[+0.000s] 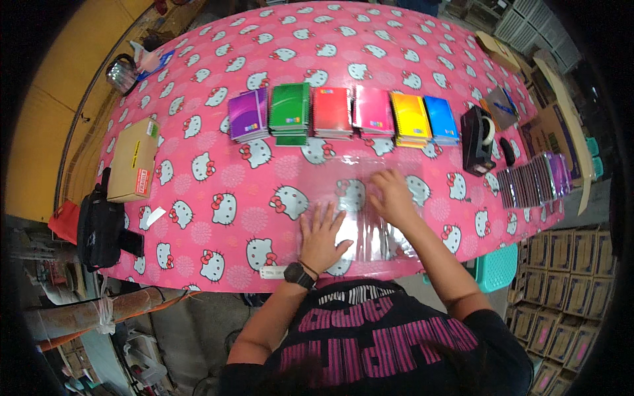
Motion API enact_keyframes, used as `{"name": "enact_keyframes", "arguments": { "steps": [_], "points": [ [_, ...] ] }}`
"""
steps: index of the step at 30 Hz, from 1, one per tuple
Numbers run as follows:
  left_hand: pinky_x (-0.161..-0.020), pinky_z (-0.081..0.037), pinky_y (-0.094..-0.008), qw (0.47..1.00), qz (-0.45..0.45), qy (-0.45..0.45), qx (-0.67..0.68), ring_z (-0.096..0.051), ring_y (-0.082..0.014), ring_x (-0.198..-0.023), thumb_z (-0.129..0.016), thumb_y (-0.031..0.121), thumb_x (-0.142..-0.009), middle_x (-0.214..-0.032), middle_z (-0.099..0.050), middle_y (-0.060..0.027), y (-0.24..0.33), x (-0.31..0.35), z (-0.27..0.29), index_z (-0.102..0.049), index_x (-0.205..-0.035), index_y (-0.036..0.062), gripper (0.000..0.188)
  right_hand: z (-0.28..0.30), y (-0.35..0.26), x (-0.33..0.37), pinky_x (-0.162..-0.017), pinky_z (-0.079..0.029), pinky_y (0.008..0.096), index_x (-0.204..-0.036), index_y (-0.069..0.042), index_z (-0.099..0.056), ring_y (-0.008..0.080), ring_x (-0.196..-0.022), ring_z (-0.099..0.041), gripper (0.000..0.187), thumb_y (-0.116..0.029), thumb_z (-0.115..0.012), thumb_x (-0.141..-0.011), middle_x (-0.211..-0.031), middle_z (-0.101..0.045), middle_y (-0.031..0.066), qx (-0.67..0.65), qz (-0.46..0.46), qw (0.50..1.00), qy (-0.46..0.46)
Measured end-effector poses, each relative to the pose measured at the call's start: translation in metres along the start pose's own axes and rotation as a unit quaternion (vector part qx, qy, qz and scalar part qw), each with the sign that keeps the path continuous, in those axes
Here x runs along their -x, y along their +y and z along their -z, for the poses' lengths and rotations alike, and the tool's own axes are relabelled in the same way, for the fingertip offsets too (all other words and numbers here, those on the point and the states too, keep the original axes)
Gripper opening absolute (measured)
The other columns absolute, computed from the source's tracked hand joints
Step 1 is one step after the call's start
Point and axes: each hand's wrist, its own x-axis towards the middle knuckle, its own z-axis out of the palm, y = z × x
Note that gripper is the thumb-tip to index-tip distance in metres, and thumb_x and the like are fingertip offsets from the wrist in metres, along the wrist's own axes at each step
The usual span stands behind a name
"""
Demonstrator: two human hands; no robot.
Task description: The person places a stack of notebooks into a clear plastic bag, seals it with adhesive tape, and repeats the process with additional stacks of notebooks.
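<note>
A clear, shiny plastic sheet (356, 231) lies on the table in front of me, with creases along its right part. My left hand (321, 237) rests flat on its left side, fingers spread, holding nothing. On the upper right part of the sheet, my right hand (394, 198) has its fingers curled in against the plastic. Beyond both hands stand piles of spiral notebooks in a row: purple (248, 115), green (289, 107), red (332, 111), pink (372, 109), yellow (411, 119) and blue (440, 119).
A black tape dispenser (477, 142) stands right of the notebooks, near a stack of wrapped purple notebooks (535, 181). At the left are a cardboard box (134, 160), a black bag (100, 228) and a phone (132, 242). A small white strip (272, 272) lies by my left wrist.
</note>
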Motion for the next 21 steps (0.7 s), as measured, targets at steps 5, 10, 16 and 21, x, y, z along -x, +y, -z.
{"name": "enact_keyframes", "arguments": {
  "steps": [5, 10, 16, 21],
  "points": [
    [-0.102, -0.028, -0.0489, 0.979, 0.029, 0.147, 0.135, -0.039, -0.0336, -0.121, -0.064, 0.017, -0.073, -0.126, -0.049, -0.0136, -0.037, -0.009, 0.034, -0.062, -0.105, 0.0073, 0.034, -0.086, -0.078, -0.155, -0.082, -0.044, 0.0435, -0.098, -0.006, -0.059, 0.0325, -0.099, -0.051, 0.029, -0.01, -0.061, -0.069, -0.1, -0.056, 0.0142, -0.046, 0.22, 0.974, -0.007],
    [-0.098, -0.036, -0.042, 0.938, 0.086, 0.27, 0.199, -0.046, -0.0331, -0.115, -0.063, 0.006, -0.072, -0.121, -0.053, -0.0148, -0.098, 0.0, 0.068, -0.062, -0.102, 0.0035, 0.03, -0.14, -0.135, -0.243, -0.087, -0.041, 0.0451, -0.117, -0.01, -0.054, 0.0336, -0.112, -0.047, 0.038, -0.018, -0.054, -0.081, -0.118, -0.052, 0.0155, 0.168, 0.174, 0.97, -0.018],
    [-0.101, -0.033, -0.044, 0.895, 0.216, 0.374, 0.117, -0.044, -0.0343, -0.118, -0.068, 0.007, -0.07, -0.125, -0.05, -0.0165, -0.149, 0.032, 0.096, -0.059, -0.106, 0.0, 0.038, -0.17, -0.142, -0.233, -0.087, -0.041, 0.0438, -0.121, -0.011, -0.053, 0.0357, -0.111, -0.049, 0.035, -0.021, -0.047, -0.087, -0.115, -0.055, 0.022, 0.213, 0.152, 0.965, -0.004],
    [-0.094, -0.04, -0.0371, 0.915, 0.221, 0.325, 0.088, -0.052, -0.031, -0.109, -0.074, 0.011, -0.068, -0.119, -0.055, -0.0171, -0.16, 0.004, 0.134, -0.054, -0.111, -0.0036, 0.05, -0.075, -0.168, -0.201, -0.079, -0.045, 0.044, -0.109, -0.007, -0.06, 0.0329, -0.099, -0.056, 0.036, -0.03, -0.059, -0.082, -0.096, -0.061, 0.0244, -0.175, 0.236, 0.874, -0.387]
  ]
}}
